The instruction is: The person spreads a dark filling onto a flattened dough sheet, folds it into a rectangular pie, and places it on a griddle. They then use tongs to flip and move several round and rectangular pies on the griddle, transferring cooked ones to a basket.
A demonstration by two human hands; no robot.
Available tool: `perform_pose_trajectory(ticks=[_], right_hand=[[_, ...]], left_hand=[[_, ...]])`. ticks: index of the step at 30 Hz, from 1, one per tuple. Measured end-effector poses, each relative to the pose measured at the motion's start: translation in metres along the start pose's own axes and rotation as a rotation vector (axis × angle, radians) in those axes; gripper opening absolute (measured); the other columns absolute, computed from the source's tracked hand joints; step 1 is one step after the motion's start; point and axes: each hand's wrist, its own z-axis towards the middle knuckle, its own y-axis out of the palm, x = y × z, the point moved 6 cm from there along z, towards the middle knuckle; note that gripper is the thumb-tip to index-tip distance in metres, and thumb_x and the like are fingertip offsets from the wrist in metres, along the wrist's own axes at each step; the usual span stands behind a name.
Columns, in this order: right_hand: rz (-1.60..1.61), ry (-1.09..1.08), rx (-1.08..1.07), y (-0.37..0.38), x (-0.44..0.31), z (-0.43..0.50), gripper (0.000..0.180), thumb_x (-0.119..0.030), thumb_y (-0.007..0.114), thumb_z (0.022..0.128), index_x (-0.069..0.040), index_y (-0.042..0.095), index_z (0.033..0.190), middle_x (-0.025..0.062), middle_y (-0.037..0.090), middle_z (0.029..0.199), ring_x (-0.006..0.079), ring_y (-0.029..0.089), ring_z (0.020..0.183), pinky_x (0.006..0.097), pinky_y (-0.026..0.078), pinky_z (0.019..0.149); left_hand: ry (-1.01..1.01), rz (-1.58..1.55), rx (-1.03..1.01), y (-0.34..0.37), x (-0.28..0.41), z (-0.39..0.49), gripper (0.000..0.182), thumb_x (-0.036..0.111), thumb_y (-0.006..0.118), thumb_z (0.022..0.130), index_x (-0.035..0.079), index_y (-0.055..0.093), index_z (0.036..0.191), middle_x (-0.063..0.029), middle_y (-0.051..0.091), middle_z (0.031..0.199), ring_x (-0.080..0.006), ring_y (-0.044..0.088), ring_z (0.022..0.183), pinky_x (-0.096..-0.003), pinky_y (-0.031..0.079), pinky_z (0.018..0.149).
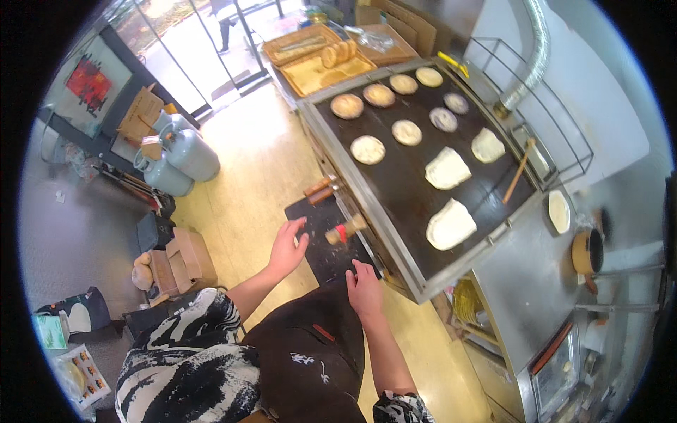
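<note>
My left hand (288, 247) is empty, fingers apart, over the floor beside the griddle's front. My right hand (365, 288) holds nothing either and hangs close to my apron, fingers slightly spread. Nearest to both hands are wooden handles sticking out from under the griddle, one wrapped with red tape (341, 232). On the dark flat griddle (394, 198) lie pale, tongue-shaped dough pieces (451, 224) at the near side. Farther back are several round flatbreads (379, 95), some browned, and two purplish rounds (443, 119). A wooden stick (519, 170) rests at the griddle's right side.
Wicker trays (328, 71) with stacked flatbreads stand beyond the griddle. A steel counter (508, 275) with a pot (586, 251) is on the right. Gas cylinders (193, 153) and an open cardboard box (193, 256) stand on the left. A person walks outside the glass door.
</note>
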Motion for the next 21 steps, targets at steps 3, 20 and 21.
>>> perform_pose_trajectory(ticks=[3, 20, 21], right_hand=[[-0.193, -0.044, -0.033, 0.061, -0.018, 0.054, 0.044, -0.023, 0.067, 0.100, -0.009, 0.058, 0.141, 0.0198, 0.063, 0.131, 0.0408, 0.066, 0.118, 0.0505, 0.056, 0.096], [-0.580, 0.296, 0.097, 0.016, -0.096, 0.032, 0.012, -0.014, 0.079, 0.087, -0.004, 0.074, 0.093, 0.0173, 0.076, 0.093, 0.0378, 0.074, 0.085, 0.0440, 0.059, 0.075], [-0.394, 0.393, 0.114, -0.006, -0.116, -0.025, 0.021, -0.007, 0.078, 0.086, -0.004, 0.070, 0.106, 0.0172, 0.074, 0.089, 0.0373, 0.072, 0.084, 0.0459, 0.057, 0.075]], left_hand=[[-0.062, 0.007, -0.021, -0.044, -0.058, 0.001, 0.040, 0.011, 0.066, 0.093, 0.004, 0.064, 0.132, -0.0208, 0.068, 0.111, -0.0397, 0.065, 0.110, -0.0481, 0.053, 0.097], [-0.086, -0.012, -1.006, 0.001, -0.270, 0.080, 0.039, 0.042, 0.066, 0.096, 0.005, 0.071, 0.108, -0.0209, 0.075, 0.102, -0.0429, 0.072, 0.099, -0.0532, 0.058, 0.087], [-0.114, 0.055, -0.987, 0.017, -0.275, 0.079, 0.048, 0.051, 0.066, 0.096, 0.006, 0.072, 0.111, -0.0222, 0.075, 0.108, -0.0420, 0.072, 0.105, -0.0523, 0.058, 0.090]])
